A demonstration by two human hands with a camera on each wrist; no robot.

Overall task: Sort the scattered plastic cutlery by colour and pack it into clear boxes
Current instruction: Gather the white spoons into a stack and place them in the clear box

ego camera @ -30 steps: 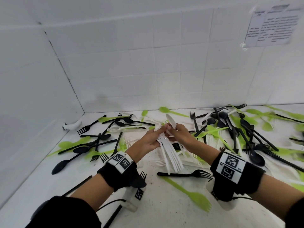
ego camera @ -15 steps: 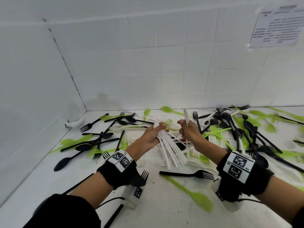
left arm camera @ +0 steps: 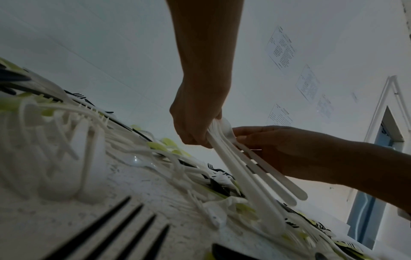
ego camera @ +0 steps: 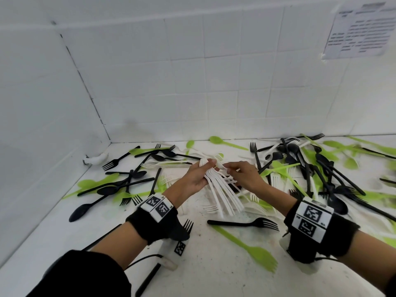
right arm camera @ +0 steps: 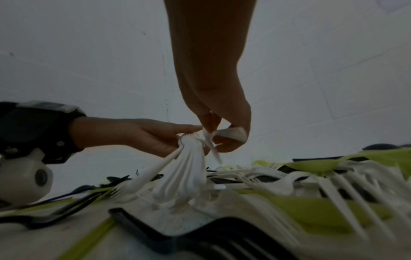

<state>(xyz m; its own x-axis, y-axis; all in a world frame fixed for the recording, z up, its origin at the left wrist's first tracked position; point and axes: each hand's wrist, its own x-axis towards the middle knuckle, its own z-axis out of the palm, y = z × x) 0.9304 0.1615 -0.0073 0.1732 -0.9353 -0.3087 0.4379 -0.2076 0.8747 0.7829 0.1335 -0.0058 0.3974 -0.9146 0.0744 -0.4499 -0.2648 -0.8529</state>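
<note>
A fanned bunch of white plastic cutlery [ego camera: 220, 189] hangs above the white speckled counter [ego camera: 214, 264], its top ends gripped in the left hand [ego camera: 196, 179]. The right hand [ego camera: 242, 175] pinches one white plastic spoon [right arm camera: 231, 134] against the bunch. Loose black and green cutlery [ego camera: 317, 168] lies scattered around.

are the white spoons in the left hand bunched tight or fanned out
Fanned out: the left hand grips the white spoons at the bowls, and the handles splay apart.
</note>
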